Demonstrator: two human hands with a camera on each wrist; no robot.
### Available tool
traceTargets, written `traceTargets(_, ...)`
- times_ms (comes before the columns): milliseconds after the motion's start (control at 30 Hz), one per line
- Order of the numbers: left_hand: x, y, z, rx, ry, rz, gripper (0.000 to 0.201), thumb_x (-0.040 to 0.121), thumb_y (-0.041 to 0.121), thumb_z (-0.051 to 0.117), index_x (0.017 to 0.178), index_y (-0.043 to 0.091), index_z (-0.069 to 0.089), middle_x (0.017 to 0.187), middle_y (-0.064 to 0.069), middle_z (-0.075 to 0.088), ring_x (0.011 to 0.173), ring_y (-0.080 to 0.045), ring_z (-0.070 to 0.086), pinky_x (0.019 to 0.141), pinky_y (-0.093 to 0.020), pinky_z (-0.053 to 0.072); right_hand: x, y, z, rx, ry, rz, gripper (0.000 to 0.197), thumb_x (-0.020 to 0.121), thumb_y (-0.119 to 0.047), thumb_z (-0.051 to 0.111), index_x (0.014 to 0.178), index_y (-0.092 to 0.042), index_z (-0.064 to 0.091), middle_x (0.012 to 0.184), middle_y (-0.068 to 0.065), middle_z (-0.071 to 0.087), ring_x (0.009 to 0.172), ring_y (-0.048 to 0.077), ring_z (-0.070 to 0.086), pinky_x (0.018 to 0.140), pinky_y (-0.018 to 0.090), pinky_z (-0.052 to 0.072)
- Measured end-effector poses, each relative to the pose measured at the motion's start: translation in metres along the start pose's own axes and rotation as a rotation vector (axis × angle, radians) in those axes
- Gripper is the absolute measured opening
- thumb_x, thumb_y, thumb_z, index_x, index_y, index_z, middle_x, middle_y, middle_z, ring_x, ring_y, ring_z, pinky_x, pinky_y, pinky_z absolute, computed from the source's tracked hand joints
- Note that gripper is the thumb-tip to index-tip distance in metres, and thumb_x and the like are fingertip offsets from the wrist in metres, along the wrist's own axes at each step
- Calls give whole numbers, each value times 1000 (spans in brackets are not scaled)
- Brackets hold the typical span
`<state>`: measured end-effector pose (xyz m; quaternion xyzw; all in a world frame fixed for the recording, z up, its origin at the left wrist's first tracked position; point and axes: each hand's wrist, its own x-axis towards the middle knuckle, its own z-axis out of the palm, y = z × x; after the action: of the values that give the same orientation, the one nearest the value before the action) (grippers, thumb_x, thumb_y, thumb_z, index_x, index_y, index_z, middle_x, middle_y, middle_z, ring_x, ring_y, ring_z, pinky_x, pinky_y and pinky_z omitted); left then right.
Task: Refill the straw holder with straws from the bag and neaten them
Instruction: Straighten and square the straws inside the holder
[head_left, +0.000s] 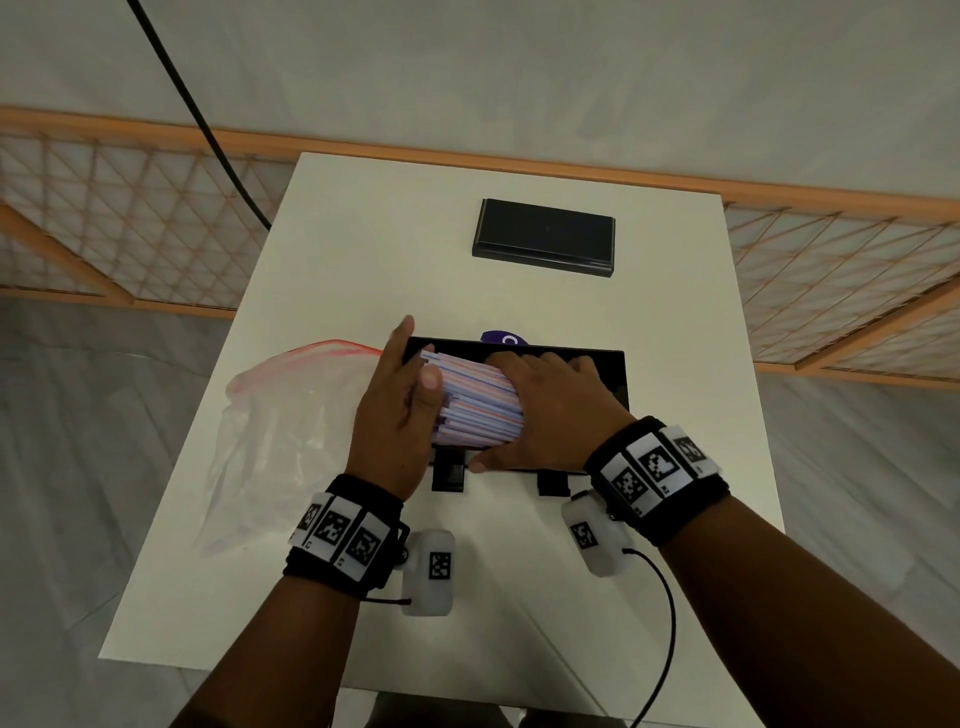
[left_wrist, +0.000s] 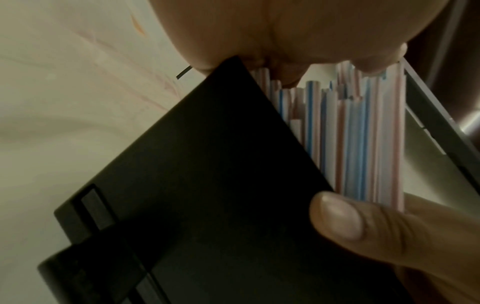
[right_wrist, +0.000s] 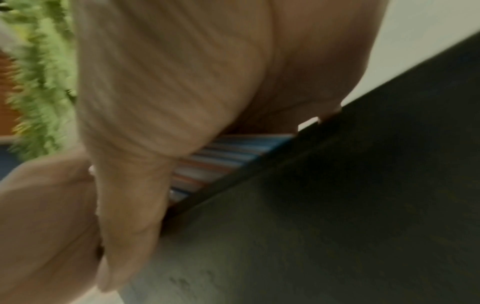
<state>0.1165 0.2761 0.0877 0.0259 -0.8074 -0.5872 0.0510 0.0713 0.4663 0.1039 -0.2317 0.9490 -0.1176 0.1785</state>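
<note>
A thick bundle of red- and blue-striped straws (head_left: 478, 400) lies in the open black straw holder (head_left: 608, 374) at the middle of the white table (head_left: 363, 249). My left hand (head_left: 415, 358) stands at the bundle's left end with straight fingers, its palm against the straw ends (left_wrist: 363, 144) and its thumb resting on top. My right hand (head_left: 535, 410) lies flat over the bundle's right half, thumb down on the holder's front wall (right_wrist: 337, 205). In the right wrist view only a strip of the straws (right_wrist: 228, 158) shows under the palm. The clear bag (head_left: 291, 415) with a red zip lies left of the holder.
The holder's black lid (head_left: 545, 236) sits at the far side of the table. A purple object (head_left: 501, 339) peeks out behind the holder. A black cable (head_left: 208, 130) hangs at the far left. A wooden lattice screen (head_left: 130, 218) stands behind the table.
</note>
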Motion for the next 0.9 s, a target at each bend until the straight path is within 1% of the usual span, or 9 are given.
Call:
traceTargets(33, 0, 0, 0, 0, -5, 1, 74, 79, 89, 22, 136, 49, 48, 159, -6, 40, 136, -18, 50, 110, -32, 45, 1, 1, 2, 53, -18, 0, 109, 55, -89, 65, 143, -33, 34, 130, -8, 60, 116, 19, 58, 109, 53, 34)
traceTargets(133, 1, -4, 0, 40, -6, 0, 101, 79, 89, 20, 151, 22, 39, 161, 1, 37, 144, -13, 41, 118, -30, 37, 5, 4, 7, 247, -80, 3, 116, 50, -86, 68, 147, -35, 30, 136, -7, 59, 119, 18, 58, 113, 50, 37)
traceTargets(200, 1, -3, 0, 29, 1, -13, 104, 79, 90, 20, 155, 20, 34, 160, 2, 38, 145, -11, 39, 117, -23, 35, 6, 3, 10, 249, -57, 1, 118, 50, -87, 66, 148, -33, 30, 137, -5, 55, 122, 19, 56, 111, 51, 39)
traceTargets(233, 2, -3, 1, 33, 2, -5, 101, 81, 88, 19, 154, 21, 34, 160, 2, 38, 145, -12, 39, 117, -25, 36, 5, 2, 11, 219, -26, 1, 116, 52, -86, 67, 148, -32, 31, 138, -4, 53, 124, 19, 53, 112, 53, 37)
traceTargets(367, 2, -11, 1, 59, 18, 17, 81, 90, 79, 18, 144, 26, 49, 159, 2, 40, 146, -21, 40, 116, -52, 41, -7, -7, 15, 120, 138, 23, 110, 62, -77, 73, 150, -24, 35, 144, 1, 46, 131, 22, 45, 112, 51, 30)
traceTargets(433, 1, -13, 2, 25, 30, 7, 78, 90, 78, 19, 145, 29, 46, 160, 3, 39, 147, -21, 39, 115, -53, 41, -11, -9, 20, 99, 191, 29, 114, 60, -80, 71, 152, -23, 34, 149, 2, 42, 137, 23, 40, 114, 50, 27)
traceTargets(567, 0, -11, 3, 44, 46, 54, 90, 91, 77, 15, 151, 15, 40, 160, -2, 38, 147, -18, 39, 119, -49, 37, -14, -7, 24, 105, 266, 27, 120, 54, -83, 72, 152, -23, 35, 148, 3, 37, 137, 25, 37, 112, 50, 30)
traceTargets(800, -1, -8, 5, 26, 45, 106, 88, 93, 75, 16, 142, 12, 52, 156, -2, 45, 143, -12, 44, 119, -36, 38, -8, -4, 21, 282, 105, 2, 115, 53, -81, 76, 147, -27, 38, 142, -2, 51, 130, 20, 47, 111, 54, 35)
traceTargets(900, 0, -6, 6, 0, 45, 118, 81, 95, 72, 21, 138, 13, 55, 150, -6, 52, 140, -17, 48, 117, -43, 41, -4, -3, 16, 376, 30, 10, 113, 49, -84, 73, 144, -33, 39, 138, -5, 54, 125, 18, 51, 108, 54, 41)
